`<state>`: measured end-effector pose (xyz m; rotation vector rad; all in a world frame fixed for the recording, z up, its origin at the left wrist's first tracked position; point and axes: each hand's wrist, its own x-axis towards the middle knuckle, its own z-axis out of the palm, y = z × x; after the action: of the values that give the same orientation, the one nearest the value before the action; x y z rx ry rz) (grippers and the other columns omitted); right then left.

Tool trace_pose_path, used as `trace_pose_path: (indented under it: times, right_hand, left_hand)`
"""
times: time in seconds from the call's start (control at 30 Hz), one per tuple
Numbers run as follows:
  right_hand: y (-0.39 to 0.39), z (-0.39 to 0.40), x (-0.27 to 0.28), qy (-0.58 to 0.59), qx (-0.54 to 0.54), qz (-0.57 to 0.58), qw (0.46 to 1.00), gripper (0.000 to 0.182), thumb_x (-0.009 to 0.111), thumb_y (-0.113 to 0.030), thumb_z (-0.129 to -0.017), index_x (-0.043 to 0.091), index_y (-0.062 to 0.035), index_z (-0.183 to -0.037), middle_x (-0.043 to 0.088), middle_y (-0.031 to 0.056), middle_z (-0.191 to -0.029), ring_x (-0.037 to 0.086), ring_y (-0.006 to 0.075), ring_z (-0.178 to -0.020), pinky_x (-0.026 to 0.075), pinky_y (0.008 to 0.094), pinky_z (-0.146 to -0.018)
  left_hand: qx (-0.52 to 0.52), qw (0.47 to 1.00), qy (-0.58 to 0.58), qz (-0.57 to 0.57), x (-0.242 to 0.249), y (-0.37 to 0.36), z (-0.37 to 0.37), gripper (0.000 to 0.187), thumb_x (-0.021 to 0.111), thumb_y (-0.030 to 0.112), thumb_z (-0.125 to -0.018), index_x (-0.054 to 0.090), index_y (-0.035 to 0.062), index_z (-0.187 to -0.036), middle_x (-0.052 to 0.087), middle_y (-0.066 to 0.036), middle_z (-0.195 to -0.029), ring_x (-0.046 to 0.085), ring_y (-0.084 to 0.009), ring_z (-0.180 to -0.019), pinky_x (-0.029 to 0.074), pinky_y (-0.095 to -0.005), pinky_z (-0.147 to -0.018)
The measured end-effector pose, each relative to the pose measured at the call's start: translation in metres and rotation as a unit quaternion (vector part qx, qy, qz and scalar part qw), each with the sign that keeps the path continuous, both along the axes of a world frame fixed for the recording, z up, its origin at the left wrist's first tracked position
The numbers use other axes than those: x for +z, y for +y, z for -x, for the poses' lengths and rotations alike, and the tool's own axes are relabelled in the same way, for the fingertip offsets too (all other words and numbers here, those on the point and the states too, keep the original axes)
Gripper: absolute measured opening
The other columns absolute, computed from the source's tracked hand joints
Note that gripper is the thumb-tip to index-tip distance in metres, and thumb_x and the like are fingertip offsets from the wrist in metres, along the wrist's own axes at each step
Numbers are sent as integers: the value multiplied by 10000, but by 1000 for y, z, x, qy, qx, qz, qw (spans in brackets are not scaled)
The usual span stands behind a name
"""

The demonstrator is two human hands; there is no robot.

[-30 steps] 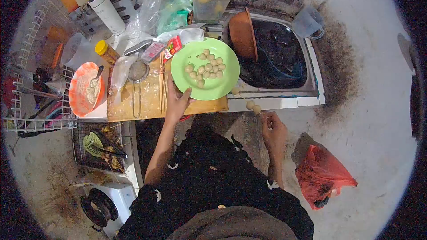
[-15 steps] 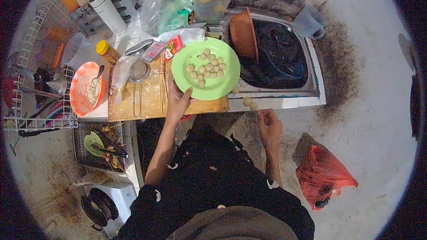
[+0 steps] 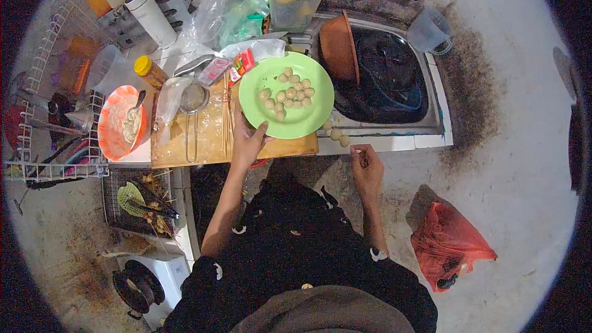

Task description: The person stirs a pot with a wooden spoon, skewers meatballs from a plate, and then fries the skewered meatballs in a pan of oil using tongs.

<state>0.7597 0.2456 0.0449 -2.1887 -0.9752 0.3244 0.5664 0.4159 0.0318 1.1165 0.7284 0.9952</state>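
Note:
My left hand (image 3: 249, 142) grips the near rim of a green plate (image 3: 253, 108), its thumb on top. Several pale round balls (image 3: 291, 94) are grouped on the plate. To the right, my right hand (image 3: 367, 166) is closed around the end of a thin skewer, mostly hidden by the fingers. A few balls (image 3: 336, 135) sit in a row on that skewer, just off the plate's lower right edge. Under the plate lies a wooden board (image 3: 169, 148) with thin sticks (image 3: 227, 123) and a small strainer (image 3: 194, 98).
An orange bowl (image 3: 111, 123) with a spoon and pale paste stands left. Behind are a yellow-lidded jar (image 3: 148, 71), plastic bags and a clear tub (image 3: 295, 12). A sink (image 3: 394, 124) holds a brown basin (image 3: 338, 49). A red bag (image 3: 447, 240) lies at lower right.
My right hand has moved slightly left with the skewer, bringing its balls closer to the plate. My left hand and the plate have hardly moved.

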Motion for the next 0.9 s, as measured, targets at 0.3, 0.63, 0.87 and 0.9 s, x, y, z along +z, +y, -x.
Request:
trace_pose_path:
  times: [0.3, 0.63, 0.87, 0.9]
  right_hand:
    - [4, 4, -4, 25, -8, 7, 1000, 150, 564, -253, -789, 568, -121, -858, 547, 69, -588, 545, 201, -526, 414, 316, -498]
    - [-20, -25, 22, 3, 0, -30, 1000, 137, 558, -185, -815, 570, -52, -843, 422, -17, -517, 351, 53, -487, 284, 226, -444]
    - [-24, -30, 47, 73, 5, -101, 992, 105, 549, -145, -824, 583, -54, -865, 368, -76, -560, 285, 18, -515, 207, 189, -449]
    - [-19, -28, 50, 91, 18, -107, 990, 109, 549, -142, -824, 589, -56, -879, 350, -84, -561, 277, 19, -518, 202, 188, -451]
  left_hand:
    - [18, 998, 14, -52, -5, 1, -2, 761, 424, -143, -752, -6, 106, -1328, 273, -160, -1267, 417, -219, -1084, 506, -288, -762]
    - [17, 1000, -17, -18, -5, -1, -2, 756, 437, -122, -761, -9, 105, -1328, 305, -171, -1244, 481, -204, -1008, 531, -247, -672]
    - [7, 1000, 4, -20, -1, 0, -2, 741, 438, -117, -763, 1, 93, -1323, 315, -173, -1234, 486, -209, -1000, 531, -249, -676]
    - [9, 1000, 0, -16, -1, 0, -2, 739, 436, -120, -762, 5, 92, -1323, 311, -174, -1236, 481, -212, -1006, 530, -255, -687]
